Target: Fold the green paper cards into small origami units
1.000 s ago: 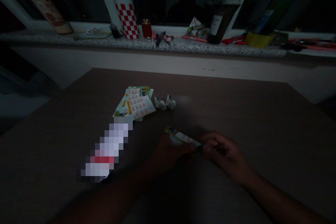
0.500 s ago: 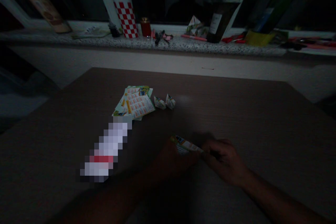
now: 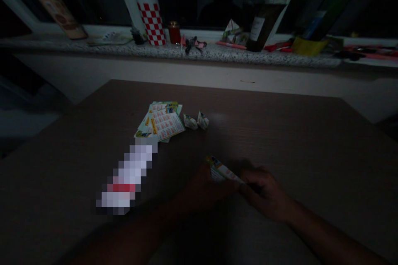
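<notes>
A folded piece of printed paper (image 3: 224,171), white with green and yellow, is held up between my two hands above the table. My left hand (image 3: 207,186) grips it from the left, its thumb along the lower edge. At the paper's right corner, my right hand (image 3: 263,188) pinches with thumb and fingers. Farther back lie two small folded paper pieces (image 3: 190,121) side by side. Left of them is a loose pile of printed paper sheets (image 3: 168,125). Dim light hides the fingertips in part.
The brown wooden table (image 3: 295,140) reaches a wall under a granite windowsill (image 3: 217,56). A blurred-out white and red object (image 3: 126,178) lies left of my hands. On the sill stand a red-and-white checkered bottle (image 3: 152,20), a dark bottle (image 3: 257,29) and a red jar (image 3: 174,33).
The paper's upper left corner has tilted up a little, and my right fingers have shifted slightly at its right corner. The view has moved slightly; the pile and small folded pieces stay put.
</notes>
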The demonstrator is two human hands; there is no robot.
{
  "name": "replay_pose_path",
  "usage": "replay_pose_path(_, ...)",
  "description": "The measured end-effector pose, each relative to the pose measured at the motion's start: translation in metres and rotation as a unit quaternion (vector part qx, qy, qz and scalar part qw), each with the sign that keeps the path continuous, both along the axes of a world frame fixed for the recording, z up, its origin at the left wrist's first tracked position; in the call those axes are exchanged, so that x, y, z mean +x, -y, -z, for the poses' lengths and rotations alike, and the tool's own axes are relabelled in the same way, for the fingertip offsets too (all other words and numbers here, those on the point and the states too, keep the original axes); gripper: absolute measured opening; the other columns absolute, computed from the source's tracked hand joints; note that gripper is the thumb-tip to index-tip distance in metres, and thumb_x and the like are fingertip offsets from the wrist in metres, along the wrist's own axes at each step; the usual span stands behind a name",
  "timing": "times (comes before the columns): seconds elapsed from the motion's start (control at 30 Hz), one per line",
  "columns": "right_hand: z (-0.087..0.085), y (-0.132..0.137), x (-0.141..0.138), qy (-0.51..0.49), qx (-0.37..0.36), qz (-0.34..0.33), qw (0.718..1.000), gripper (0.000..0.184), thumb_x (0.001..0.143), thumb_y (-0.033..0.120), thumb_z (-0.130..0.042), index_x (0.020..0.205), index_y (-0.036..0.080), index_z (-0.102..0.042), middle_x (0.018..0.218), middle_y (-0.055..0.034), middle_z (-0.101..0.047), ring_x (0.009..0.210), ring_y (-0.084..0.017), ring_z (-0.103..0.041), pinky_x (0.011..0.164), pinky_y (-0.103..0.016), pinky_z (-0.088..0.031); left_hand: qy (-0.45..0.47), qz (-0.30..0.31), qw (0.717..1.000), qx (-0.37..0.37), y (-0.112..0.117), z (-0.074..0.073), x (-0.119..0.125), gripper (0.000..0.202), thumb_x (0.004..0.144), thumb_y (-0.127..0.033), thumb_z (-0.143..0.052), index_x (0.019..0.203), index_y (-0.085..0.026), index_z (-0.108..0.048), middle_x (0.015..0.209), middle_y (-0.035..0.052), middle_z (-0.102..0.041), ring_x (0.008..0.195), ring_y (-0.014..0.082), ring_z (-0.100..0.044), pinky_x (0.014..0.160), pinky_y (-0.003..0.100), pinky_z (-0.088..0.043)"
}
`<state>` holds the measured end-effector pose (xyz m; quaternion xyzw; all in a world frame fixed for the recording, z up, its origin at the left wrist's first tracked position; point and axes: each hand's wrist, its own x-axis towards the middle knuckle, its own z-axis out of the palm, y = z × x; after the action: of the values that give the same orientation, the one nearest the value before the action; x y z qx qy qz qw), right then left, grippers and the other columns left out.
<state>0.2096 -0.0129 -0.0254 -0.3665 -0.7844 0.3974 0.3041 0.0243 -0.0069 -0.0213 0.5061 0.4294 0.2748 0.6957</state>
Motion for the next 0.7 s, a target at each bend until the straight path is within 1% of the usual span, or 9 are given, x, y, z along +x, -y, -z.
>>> replay_pose_path(0.07, 0.000, 0.000, -0.001, -0.004, -0.004, -0.018, 1.000, 0.018, 0.081, 0.015, -0.049, 0.067, 0.018, -0.061, 0.052, 0.0041, -0.049, 0.045, -0.009, -0.041, 0.045, -0.021, -0.032, 0.009, 0.002, 1.000, -0.004, 0.000, 0.001, 0.000, 0.033, 0.069, -0.041, -0.068, 0.058, -0.016, -0.051, 0.047, -0.0051, -0.047, 0.043, 0.0066, -0.040, 0.041, 0.018, -0.029)
replay_pose_path(0.13, 0.000, 0.000, -0.001, -0.009, -0.001, -0.034, 0.999, 0.016, 0.077, 0.012, -0.052, 0.066, 0.019, -0.062, 0.051, 0.0049, -0.049, 0.044, -0.008, -0.040, 0.045, -0.021, -0.032, 0.015, 0.010, 1.000, 0.010, 0.000, 0.001, -0.001, 0.035, 0.072, -0.044, -0.066, 0.058, -0.015, -0.052, 0.048, -0.0046, -0.048, 0.044, 0.0066, -0.040, 0.043, 0.019, -0.029)
replay_pose_path(0.27, -0.001, 0.001, -0.002, -0.017, -0.002, -0.042, 0.999, 0.020, 0.072, 0.011, -0.056, 0.054, 0.019, -0.053, 0.048, 0.0067, -0.038, 0.045, -0.008, -0.033, 0.044, -0.022, -0.028, 0.019, 0.035, 0.998, 0.050, 0.002, 0.001, -0.003, 0.037, 0.077, -0.046, -0.063, 0.061, -0.015, -0.052, 0.051, -0.0043, -0.048, 0.047, 0.0067, -0.040, 0.044, 0.019, -0.028)
replay_pose_path(0.33, -0.001, 0.001, -0.001, -0.025, -0.019, -0.051, 0.998, 0.022, 0.075, 0.014, -0.055, 0.054, 0.019, -0.050, 0.050, 0.0066, -0.036, 0.046, -0.008, -0.032, 0.044, -0.022, -0.027, 0.022, 0.045, 0.997, 0.060, 0.002, 0.001, -0.004, 0.037, 0.078, -0.046, -0.063, 0.062, -0.015, -0.052, 0.052, -0.0046, -0.046, 0.048, 0.0066, -0.039, 0.044, 0.019, -0.028)
replay_pose_path(0.4, -0.001, 0.001, 0.000, -0.038, -0.047, -0.067, 0.996, 0.025, 0.082, 0.019, -0.052, 0.057, 0.019, -0.050, 0.052, 0.0059, -0.036, 0.047, -0.008, -0.033, 0.045, -0.022, -0.028, 0.026, 0.048, 0.996, 0.065, 0.002, 0.000, -0.004, 0.037, 0.079, -0.047, -0.062, 0.062, -0.015, -0.051, 0.052, -0.0049, -0.045, 0.047, 0.0064, -0.038, 0.045, 0.019, -0.027)
replay_pose_path(0.47, 0.002, 0.002, 0.001, -0.061, -0.084, -0.080, 0.991, 0.031, 0.089, 0.026, -0.046, 0.060, 0.018, -0.049, 0.052, 0.0052, -0.037, 0.046, -0.008, -0.034, 0.044, -0.021, -0.028, 0.024, 0.047, 0.996, 0.067, 0.001, 0.000, -0.003, 0.038, 0.080, -0.048, -0.060, 0.063, -0.015, -0.050, 0.053, -0.0050, -0.044, 0.048, 0.0065, -0.037, 0.045, 0.019, -0.028)
replay_pose_path(0.57, 0.009, 0.004, 0.001, -0.102, -0.138, -0.082, 0.982, 0.040, 0.095, 0.035, -0.039, 0.060, 0.018, -0.046, 0.049, 0.0052, -0.039, 0.042, -0.007, -0.033, 0.040, -0.019, -0.026, 0.015, 0.050, 0.996, 0.066, 0.000, 0.001, -0.002, 0.039, 0.081, -0.049, -0.057, 0.062, -0.016, -0.049, 0.054, -0.0051, -0.044, 0.049, 0.0066, -0.037, 0.047, 0.019, -0.029)
replay_pose_path(0.7, 0.012, 0.008, -0.002, -0.103, -0.141, -0.079, 0.981, 0.047, 0.097, 0.044, -0.032, 0.060, 0.018, -0.043, 0.048, 0.0049, -0.040, 0.041, -0.006, -0.035, 0.040, -0.018, -0.027, 0.029, 0.044, 0.997, 0.060, 0.001, 0.001, -0.001, 0.039, 0.081, -0.048, -0.057, 0.061, -0.016, -0.047, 0.054, -0.0060, -0.042, 0.050, 0.0066, -0.035, 0.048, 0.019, -0.029)
